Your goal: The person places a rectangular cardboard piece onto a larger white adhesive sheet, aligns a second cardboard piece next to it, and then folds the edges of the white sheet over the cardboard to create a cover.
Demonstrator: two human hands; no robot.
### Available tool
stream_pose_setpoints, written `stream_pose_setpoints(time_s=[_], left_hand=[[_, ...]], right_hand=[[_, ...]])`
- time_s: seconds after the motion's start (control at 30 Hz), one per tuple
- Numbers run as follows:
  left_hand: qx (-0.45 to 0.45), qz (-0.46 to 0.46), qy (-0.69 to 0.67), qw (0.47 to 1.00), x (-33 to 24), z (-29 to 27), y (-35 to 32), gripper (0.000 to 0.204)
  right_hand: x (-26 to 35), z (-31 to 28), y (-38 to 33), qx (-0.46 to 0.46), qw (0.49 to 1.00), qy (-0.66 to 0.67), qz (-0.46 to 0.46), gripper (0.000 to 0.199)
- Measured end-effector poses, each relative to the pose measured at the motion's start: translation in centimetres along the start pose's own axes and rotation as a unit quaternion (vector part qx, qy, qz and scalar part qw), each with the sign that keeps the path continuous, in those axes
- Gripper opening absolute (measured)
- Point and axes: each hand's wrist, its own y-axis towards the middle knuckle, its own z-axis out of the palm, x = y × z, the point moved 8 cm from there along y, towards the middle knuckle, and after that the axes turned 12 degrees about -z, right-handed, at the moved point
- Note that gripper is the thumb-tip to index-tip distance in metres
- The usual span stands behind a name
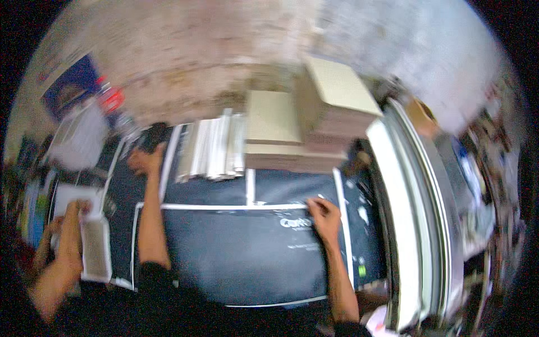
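My left hand is stretched to the far left of the black work mat. Its fingers look apart, beside a dark object too blurred to name. Over the mat's right part is my right hand, its fingers curled together near a white line. Whatever it may hold is hidden. Beyond the hands lie a row of narrow white strips and, to their right, a lower stack of cream-topped boards and a taller stack.
At the left, another person's hand works by a pale pad or block of sheets. Large upright sheets lean along the right side. A white stack and a red item stand at the back left, before a wall.
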Motion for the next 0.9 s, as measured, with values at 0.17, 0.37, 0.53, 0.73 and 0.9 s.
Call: stream_pose_setpoints(time_s=[0.17, 0.37, 0.53, 0.73, 0.9], left_hand=[[0.086, 0.175, -0.315, 0.929, -6.0, -2.3, -13.1, 0.051], [0.204, 0.201, -0.302, 0.909, -11.2, -13.1, -30.9, 0.033], [0.396, 0.350, -0.387, 0.756, -11.4, -13.8, -42.5, 0.010], [0.588, 0.330, -0.239, 0.699, -8.5, -8.1, -49.0, 0.019], [0.584, 0.337, -0.227, 0.703, -8.2, -8.1, -49.0, 0.019]], right_hand=[[2.6, -4.1, -5.2, 0.027, 0.999, -0.015, 0.033, 0.022], [9.4, -12.1, -20.8, -0.095, 0.982, -0.161, -0.015, 0.020], [6.6, -19.8, -36.7, -0.150, 0.920, -0.316, 0.176, 0.040], [1.5, -36.4, -47.9, -0.225, 0.807, -0.472, 0.276, 0.075], [-4.4, -37.1, -52.9, -0.145, 0.789, -0.453, 0.389, 0.084]])
